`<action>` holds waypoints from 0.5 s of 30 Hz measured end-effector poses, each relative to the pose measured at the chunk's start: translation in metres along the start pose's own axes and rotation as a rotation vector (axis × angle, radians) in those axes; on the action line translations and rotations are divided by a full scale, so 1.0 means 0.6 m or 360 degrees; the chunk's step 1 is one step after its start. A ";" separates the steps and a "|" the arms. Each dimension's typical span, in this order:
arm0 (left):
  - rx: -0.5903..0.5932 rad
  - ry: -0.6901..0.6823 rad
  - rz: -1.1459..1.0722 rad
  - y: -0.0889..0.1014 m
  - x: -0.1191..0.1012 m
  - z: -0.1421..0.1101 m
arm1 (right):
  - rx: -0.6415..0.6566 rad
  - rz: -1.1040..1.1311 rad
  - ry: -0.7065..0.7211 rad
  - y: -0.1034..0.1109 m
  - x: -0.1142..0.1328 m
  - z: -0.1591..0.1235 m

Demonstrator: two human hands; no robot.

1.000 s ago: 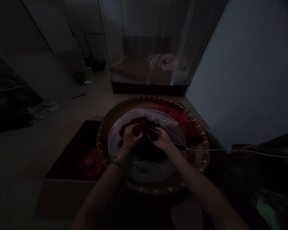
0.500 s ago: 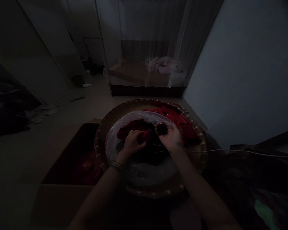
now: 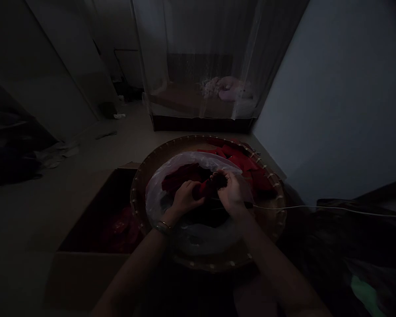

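My left hand (image 3: 184,198) is closed round a small red pouch (image 3: 203,189), with a bracelet on that wrist. My right hand (image 3: 232,191) cups a dark, loose-looking clump (image 3: 219,180) against the pouch's far end; the dimness hides what the clump is made of. Both hands are over an open plastic bag (image 3: 194,240) that holds a dark mass and some dark red cloth (image 3: 180,176). The bag lies in a round woven bamboo tray (image 3: 141,171). Several red pieces (image 3: 242,162), apparently of cloth, lie along the tray's far right side.
A cardboard box (image 3: 86,259) with red stuff (image 3: 122,229) stands left of the tray. A white cord (image 3: 333,209) runs in from the right. Beyond is a bed behind a net (image 3: 198,105); a pale wall (image 3: 330,88) rises at right. The room is very dark.
My right hand has moved left with the dark clump, which now meets the red pouch's end. My left hand has shifted slightly right and still holds the pouch.
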State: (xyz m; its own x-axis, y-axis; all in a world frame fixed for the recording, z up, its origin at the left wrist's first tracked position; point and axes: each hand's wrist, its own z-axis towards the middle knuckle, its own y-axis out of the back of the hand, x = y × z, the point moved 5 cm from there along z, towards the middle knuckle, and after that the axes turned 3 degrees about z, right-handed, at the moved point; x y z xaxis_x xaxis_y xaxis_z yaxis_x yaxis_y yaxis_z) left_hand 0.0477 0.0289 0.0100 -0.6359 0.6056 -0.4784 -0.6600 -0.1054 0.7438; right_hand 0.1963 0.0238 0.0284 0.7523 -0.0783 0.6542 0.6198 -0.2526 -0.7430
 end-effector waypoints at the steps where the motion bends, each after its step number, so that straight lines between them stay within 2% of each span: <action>1: -0.0004 0.0012 0.0015 0.001 0.000 0.000 | 0.0001 -0.0011 -0.0009 0.000 -0.003 -0.001; 15: -0.0037 0.0066 0.0140 -0.001 0.001 -0.004 | -0.0021 -0.0233 0.0103 0.006 -0.015 -0.004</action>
State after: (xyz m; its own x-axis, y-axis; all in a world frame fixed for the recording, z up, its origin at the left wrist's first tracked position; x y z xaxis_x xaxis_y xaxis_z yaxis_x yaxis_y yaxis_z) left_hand 0.0468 0.0277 0.0083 -0.7077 0.5600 -0.4308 -0.6096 -0.1756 0.7730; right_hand 0.1911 0.0211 0.0199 0.6379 -0.1015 0.7634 0.7185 -0.2786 -0.6373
